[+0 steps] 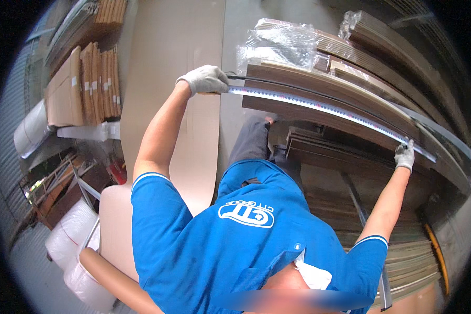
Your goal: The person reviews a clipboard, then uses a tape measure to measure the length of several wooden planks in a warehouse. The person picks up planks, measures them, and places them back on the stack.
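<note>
My left hand, in a pale work glove, is closed at the near end of a stretched-out tape measure; the part inside the fist is mostly hidden. The white blade runs to the right along dark brown boards. Far along it my gloved right hand pinches the blade, whose end sticks out past the fingers. A thin black strip or cord lies beside the blade on the boards and reaches to my left hand.
Plastic-wrapped board stacks lie beyond the boards. A wide brown cardboard sheet runs along my left, with folded cartons and bubble-wrap rolls farther left. More long boards and a metal bar lie at right.
</note>
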{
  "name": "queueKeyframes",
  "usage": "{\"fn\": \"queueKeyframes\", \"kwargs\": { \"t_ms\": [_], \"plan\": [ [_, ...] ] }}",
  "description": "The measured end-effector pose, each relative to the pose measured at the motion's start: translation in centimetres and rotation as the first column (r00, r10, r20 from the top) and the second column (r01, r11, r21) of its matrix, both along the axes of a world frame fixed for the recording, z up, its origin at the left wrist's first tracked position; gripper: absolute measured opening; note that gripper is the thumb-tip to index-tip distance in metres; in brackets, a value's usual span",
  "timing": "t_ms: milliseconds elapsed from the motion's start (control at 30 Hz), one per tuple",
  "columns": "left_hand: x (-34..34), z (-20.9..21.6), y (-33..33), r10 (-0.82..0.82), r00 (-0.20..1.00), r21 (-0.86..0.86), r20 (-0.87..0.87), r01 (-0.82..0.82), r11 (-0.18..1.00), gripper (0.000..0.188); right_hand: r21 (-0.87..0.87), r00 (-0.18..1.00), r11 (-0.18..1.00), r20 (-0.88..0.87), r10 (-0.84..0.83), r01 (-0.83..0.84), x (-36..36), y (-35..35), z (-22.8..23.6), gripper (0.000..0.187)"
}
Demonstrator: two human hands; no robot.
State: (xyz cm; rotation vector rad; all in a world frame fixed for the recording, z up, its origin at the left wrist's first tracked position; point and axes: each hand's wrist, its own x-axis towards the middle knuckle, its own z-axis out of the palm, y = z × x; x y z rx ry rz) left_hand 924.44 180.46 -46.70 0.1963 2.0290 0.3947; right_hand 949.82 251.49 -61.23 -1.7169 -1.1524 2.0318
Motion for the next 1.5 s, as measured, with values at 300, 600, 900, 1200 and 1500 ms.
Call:
{"fn": "queueKeyframes", "kwargs": {
  "t_ms": [300, 600, 900, 1200, 1500],
  "plan": [
    [0.4, 0.8, 0.7, -0.082, 0.994, -0.055, -0.077, 0.078, 0.995, 0.032, 0.094, 0.969, 0.988, 0.227, 0.097, -0.121, 0.4, 1.6, 0.8, 0.031],
    [0.5, 1.5, 1.5, -0.127, 0.988, -0.048, -0.088, 0.123, 0.991, 0.033, 0.108, 0.964, 0.988, 0.252, 0.084, -0.114, -0.4, 0.9, 2.2, 0.032],
    [0.6, 1.7, 1.7, -0.096, 0.992, -0.045, -0.083, 0.093, 0.995, 0.032, 0.087, 0.969, 0.991, 0.236, 0.078, -0.101, -0.1, 0.7, 2.7, 0.033],
    [0.9, 1.0, 1.6, -0.121, 0.984, -0.046, -0.131, 0.116, 0.992, 0.032, 0.131, 0.955, 0.989, 0.296, 0.032, -0.074, -0.3, 0.7, 3.2, 0.036],
    [1.3, 1.6, 1.4, -0.217, 0.901, -0.095, -0.376, 0.195, 0.976, 0.047, 0.133, 0.944, 0.974, 0.298, 0.139, -0.186, -2.1, -5.5, 5.6, 0.038]
  ]
}}
